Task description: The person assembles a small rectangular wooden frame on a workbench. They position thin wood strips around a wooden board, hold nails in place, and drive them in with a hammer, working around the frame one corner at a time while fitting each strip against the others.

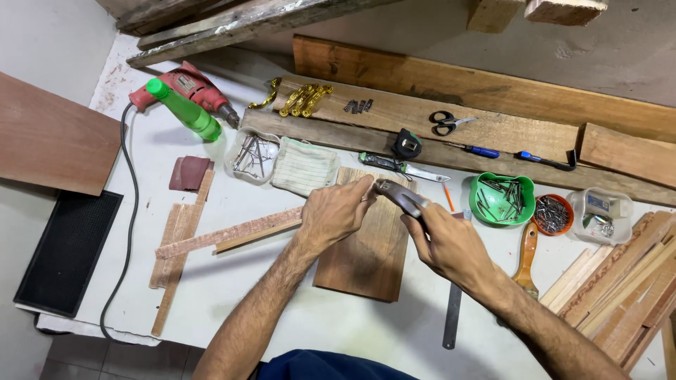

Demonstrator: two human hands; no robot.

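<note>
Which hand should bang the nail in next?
Probably the right hand: it already grips the hammer, whose head sits just beside the left hand's fingertips. The left hand is pinching something tiny at the top edge of the wooden board, too small to identify.

White-topped workbench (338, 331), scuffed near its far-left corner; along the far edge, long rough wooden planks (451, 130); at the far-left corner, red electric drill (184, 86) beside green plastic bottle (184, 110), black cord (129, 232) trailing down the left edge; nearer, brown sandpaper sheet (189, 173), clear tub of nails (252, 156), striped cloth mask (304, 169); left of centre, thin reddish wood strips (211, 238); at centre, flat brown wooden board (366, 257); right of centre, green bowl of nails (501, 198), small orange dish of screws (552, 214), clear plastic box (600, 214), wooden-handled brush (527, 257), dark metal ruler (452, 313); at the right edge, stacked pale wood slats (623, 281).
</note>
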